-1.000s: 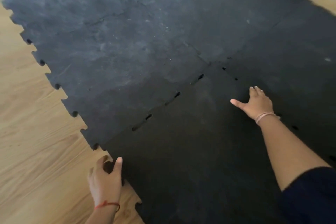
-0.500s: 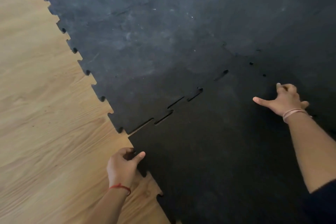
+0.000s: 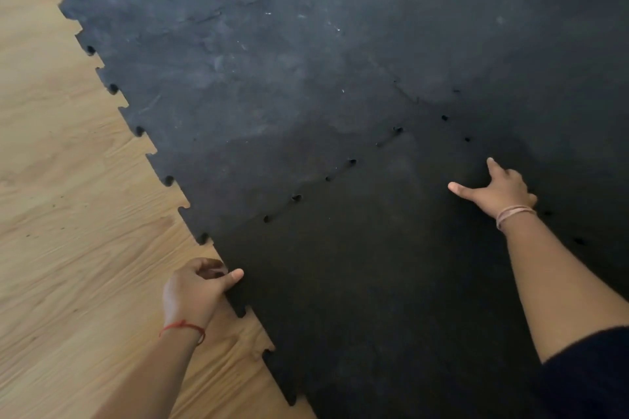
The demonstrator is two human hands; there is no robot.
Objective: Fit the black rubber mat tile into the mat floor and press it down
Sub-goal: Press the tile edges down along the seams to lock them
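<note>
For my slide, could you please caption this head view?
Left hand grips the black rubber mat tile's edge; right hand presses its top.

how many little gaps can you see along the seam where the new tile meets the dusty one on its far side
4 clear ones in a diagonal row on the mat tile seam. A fainter one near; others may be hidden in the dark.

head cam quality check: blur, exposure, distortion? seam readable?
Head view: slightly soft overall, the wood floor grain smeared. Lighting uneven: the far mat floor shows a grey sheen, the near black mat tile is underexposed with little texture. Wide-angle bend shows along the toothed edge. Seam readable only as small dark gaps. Left hand and right hand are well exposed.
</note>
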